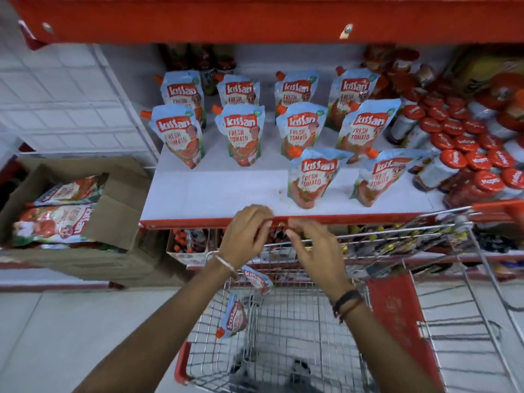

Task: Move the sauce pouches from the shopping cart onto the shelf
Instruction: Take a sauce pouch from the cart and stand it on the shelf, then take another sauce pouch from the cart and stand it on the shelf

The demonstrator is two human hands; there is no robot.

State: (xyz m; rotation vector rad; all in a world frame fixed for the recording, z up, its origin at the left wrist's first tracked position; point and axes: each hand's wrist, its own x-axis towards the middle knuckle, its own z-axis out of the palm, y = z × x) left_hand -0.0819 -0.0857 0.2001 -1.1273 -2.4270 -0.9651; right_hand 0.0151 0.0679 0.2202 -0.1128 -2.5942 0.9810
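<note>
We see both hands, left point(246, 232) and right point(313, 245), empty with fingers loosely spread, at the shelf point(204, 194) edge above the shopping cart point(283, 321). Ten Kissan tomato pouches point(310, 177) stand shelved; apparently two pouches point(234, 316) remain carted, beside red-capped bottles point(453, 143) and a carton point(71, 211).

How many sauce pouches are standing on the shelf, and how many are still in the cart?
Sauce pouches standing on the shelf: 10, the nearest one at the front right
Sauce pouches seen in the shopping cart: 2, one by the left wrist, one lower
Total: 12
</note>
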